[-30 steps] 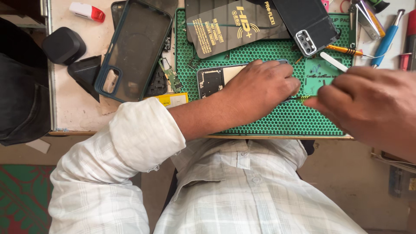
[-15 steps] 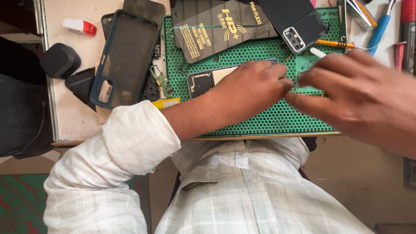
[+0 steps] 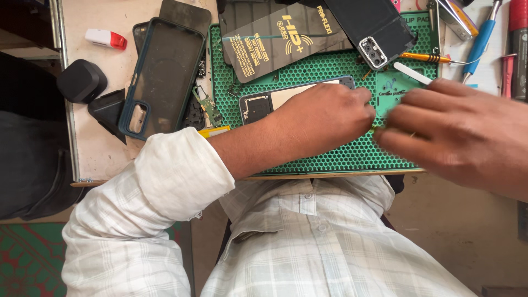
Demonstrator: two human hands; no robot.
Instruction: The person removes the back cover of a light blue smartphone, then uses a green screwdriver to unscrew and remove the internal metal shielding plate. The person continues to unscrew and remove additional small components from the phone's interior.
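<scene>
The left hand [image 3: 324, 115] was laid, fingers curled, on an opened phone [image 3: 275, 99] at the centre of the green honeycomb mat [image 3: 341, 154]; whether the phone was pinched or only pressed down could not be told. The right hand [image 3: 456, 137] was seen blurred at the right of the frame, fingertips drawn together just beside the left hand; anything held there could not be made out. A dark phone case [image 3: 165, 71] lay at upper left.
</scene>
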